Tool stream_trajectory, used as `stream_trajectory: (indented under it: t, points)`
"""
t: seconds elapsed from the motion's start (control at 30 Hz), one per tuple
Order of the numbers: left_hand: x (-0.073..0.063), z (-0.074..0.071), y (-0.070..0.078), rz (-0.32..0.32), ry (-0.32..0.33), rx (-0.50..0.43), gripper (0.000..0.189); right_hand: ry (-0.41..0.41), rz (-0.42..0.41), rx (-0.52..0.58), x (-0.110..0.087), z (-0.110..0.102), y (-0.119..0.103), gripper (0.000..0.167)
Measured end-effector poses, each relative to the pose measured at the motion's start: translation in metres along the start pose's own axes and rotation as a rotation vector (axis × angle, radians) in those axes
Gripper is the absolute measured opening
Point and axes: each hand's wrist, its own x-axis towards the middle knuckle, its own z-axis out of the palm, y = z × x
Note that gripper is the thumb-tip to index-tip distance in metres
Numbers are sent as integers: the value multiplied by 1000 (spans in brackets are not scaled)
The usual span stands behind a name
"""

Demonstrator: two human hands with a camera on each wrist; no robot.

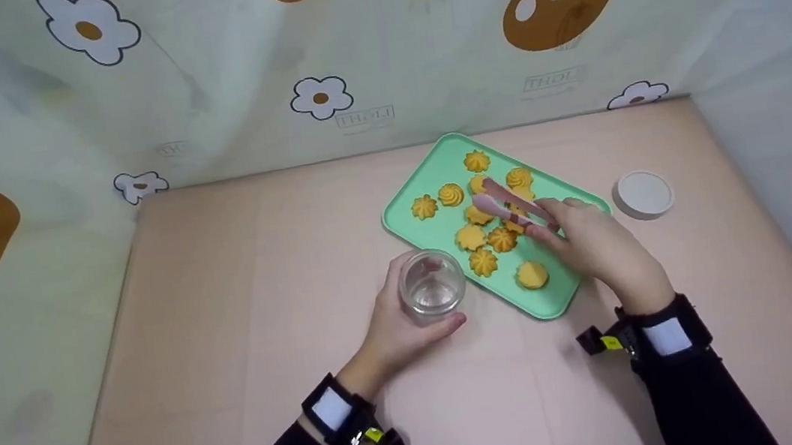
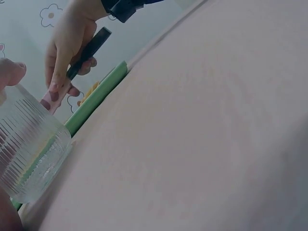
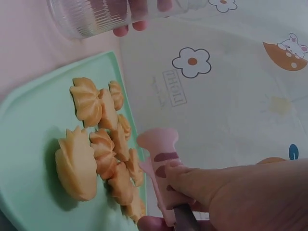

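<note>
In the head view my left hand (image 1: pixel 403 327) grips a clear ribbed glass jar (image 1: pixel 432 283), its mouth facing up, beside the left edge of a green tray (image 1: pixel 426 162). The jar's ribbed wall (image 2: pixel 33 144) shows in the left wrist view. My right hand (image 1: pixel 595 243) holds pink tongs (image 1: pixel 515 204) with a dark handle (image 2: pixel 94 48), seen in the left wrist view. Their tips are apart and hang over the cookies. Several golden swirled cookies (image 1: pixel 482 262) lie on the tray, some hidden under the tongs. One larger-looking cookie (image 3: pixel 77 166) stands closest in the right wrist view.
A round white lid (image 1: pixel 643 194) lies to the right of the tray. The table (image 1: pixel 280 267) has a pale pink cover. Behind it and at both sides hangs a patterned curtain (image 1: pixel 233 68) with flowers and strawberry-like prints.
</note>
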Motion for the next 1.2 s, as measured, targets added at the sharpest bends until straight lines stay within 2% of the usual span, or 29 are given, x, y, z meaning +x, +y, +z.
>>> stream_trajectory:
  t: [0.4, 0.63, 0.97, 1.2]
  points:
    - [0, 1, 1, 15, 8, 6, 92, 15, 59, -23, 1, 5, -3, 62]
    - [0, 1, 1, 14, 3, 1, 91, 24, 17, -17, 1, 5, -3, 57]
    - [0, -1, 2, 5, -8, 2, 93, 28, 15, 49, 4, 10, -6, 47]
    - [2, -1, 2, 5, -2, 22, 94, 41, 7, 70, 3, 5, -8, 44]
